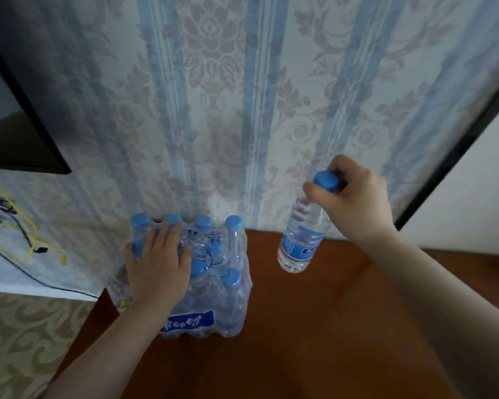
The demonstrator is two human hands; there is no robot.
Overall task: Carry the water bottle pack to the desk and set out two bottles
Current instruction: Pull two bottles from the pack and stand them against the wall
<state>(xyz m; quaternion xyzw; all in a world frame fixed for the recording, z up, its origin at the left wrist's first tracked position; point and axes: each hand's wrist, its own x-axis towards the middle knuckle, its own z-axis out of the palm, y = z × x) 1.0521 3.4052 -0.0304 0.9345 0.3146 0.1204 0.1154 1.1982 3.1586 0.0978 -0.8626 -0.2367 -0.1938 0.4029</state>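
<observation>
Right hand (355, 203) is gripping a bottle (301, 234) by its blue cap (325, 181), fingers curled tight round the cap. Bottle is hanging tilted above the table (314, 326), its base clear of the wood, near the wall (242, 110) at the table's back edge.

Left hand (159, 263) is lying flat on top of the pack (196, 283), fingers spread open over the caps, pressing down rather than clasping. Pack is sitting on the table's left rear corner, touching the wall; shrink wrap is looking torn open on top, several blue caps showing, a blue label facing the camera.

Nothing is standing between bottle and pack; bare wood is showing under the bottle.

Around: a dark screen (18, 133) is hanging at upper left, yellow and black cables (15, 226) are trailing down the wall below it, patterned carpet (26, 335) is lying left of the table, and a dark-edged white panel (473, 182) is rising at right.
</observation>
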